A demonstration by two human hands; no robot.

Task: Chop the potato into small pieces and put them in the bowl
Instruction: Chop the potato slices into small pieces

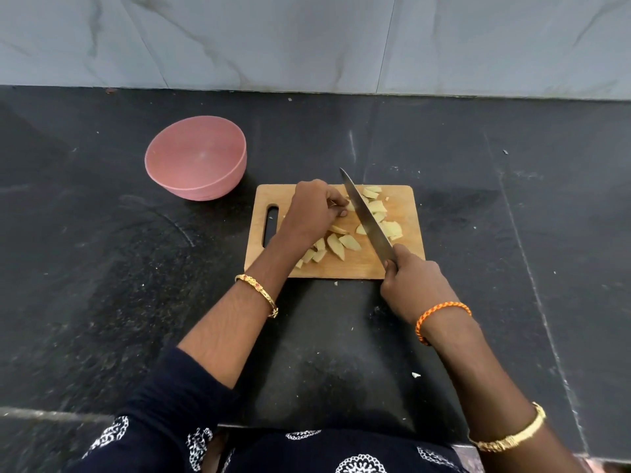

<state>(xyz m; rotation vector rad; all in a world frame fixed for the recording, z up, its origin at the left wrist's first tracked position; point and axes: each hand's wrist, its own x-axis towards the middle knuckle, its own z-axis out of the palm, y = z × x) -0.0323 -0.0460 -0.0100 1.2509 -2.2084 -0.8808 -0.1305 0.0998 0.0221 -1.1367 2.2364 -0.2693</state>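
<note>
Several pale yellow potato pieces lie scattered on a wooden cutting board at the centre of the black counter. My left hand is curled over the board and pinches a potato piece beside the blade; that piece is mostly hidden under the fingers. My right hand grips the handle of a long steel knife, whose blade slants across the board, tip pointing away from me. A pink bowl stands to the left of the board with nothing inside.
The black stone counter runs out wide on both sides, dotted with small potato scraps. A grey marble wall rises behind it. The counter's front edge lies close to my body.
</note>
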